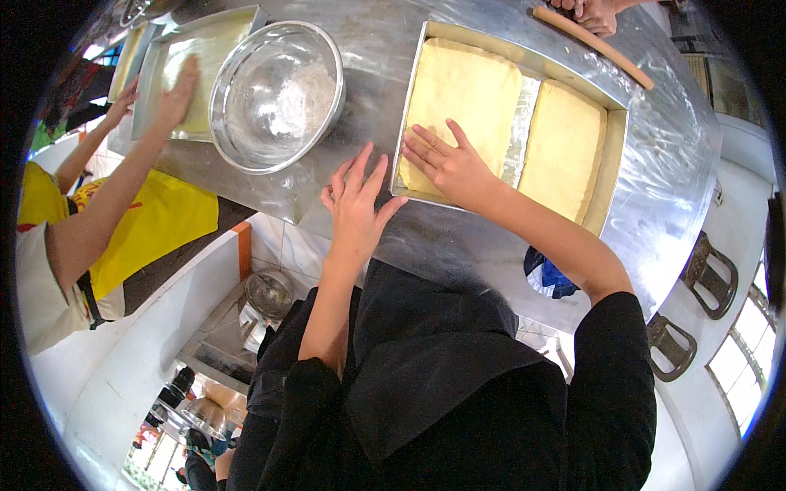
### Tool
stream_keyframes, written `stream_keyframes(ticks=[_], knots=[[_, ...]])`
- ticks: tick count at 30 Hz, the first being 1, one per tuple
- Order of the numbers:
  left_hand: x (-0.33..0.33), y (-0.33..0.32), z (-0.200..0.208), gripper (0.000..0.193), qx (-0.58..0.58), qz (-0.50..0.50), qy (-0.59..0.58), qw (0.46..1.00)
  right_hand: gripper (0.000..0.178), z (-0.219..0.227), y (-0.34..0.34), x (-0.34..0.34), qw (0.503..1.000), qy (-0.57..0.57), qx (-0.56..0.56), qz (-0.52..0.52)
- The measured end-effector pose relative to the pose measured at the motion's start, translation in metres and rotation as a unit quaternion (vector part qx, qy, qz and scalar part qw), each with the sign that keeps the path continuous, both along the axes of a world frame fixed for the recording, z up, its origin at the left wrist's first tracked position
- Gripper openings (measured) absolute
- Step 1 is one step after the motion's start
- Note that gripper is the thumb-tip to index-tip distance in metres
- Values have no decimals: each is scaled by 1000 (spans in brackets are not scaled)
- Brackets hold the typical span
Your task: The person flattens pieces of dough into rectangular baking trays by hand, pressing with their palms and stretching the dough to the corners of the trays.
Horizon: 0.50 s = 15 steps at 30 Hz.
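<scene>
A rectangular metal baking pan (620, 151) lies on the steel table in front of me. Inside it are two flat sheets of pale yellow dough, a larger left sheet (471, 82) and a narrower right sheet (569, 139), with a strip of bare pan between them. My right hand (450, 164) rests on the lower left part of the larger sheet, fingers spread and holding nothing. Just outside the pan's near left corner is my left hand (359, 200), its fingers apart, with the thumb close to the pan's rim.
Left of the pan stands a large metal bowl (237, 102) with white flour (303, 98) in it. A co-worker in yellow reaches over another baking pan (151, 90) at the far left. A wooden rolling pin (594, 45) lies at the back right, near another person's hands (594, 12).
</scene>
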<state>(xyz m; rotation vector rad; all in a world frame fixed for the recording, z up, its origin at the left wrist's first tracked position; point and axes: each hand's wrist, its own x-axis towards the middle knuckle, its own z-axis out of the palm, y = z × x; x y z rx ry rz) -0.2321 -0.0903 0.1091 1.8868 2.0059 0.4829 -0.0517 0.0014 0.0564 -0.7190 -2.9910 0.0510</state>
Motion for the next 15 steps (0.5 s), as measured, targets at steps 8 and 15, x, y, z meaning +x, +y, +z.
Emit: stream_keyframes(ticks=[8,15], knots=[[-3,-7,-12,50,-8,-3,-19,1000,45,-5,9,11,996,57,-35,64],[-5,-1,-5,48,-9,-19,-33,999,44,-14,12,13,984,72,-35,157]])
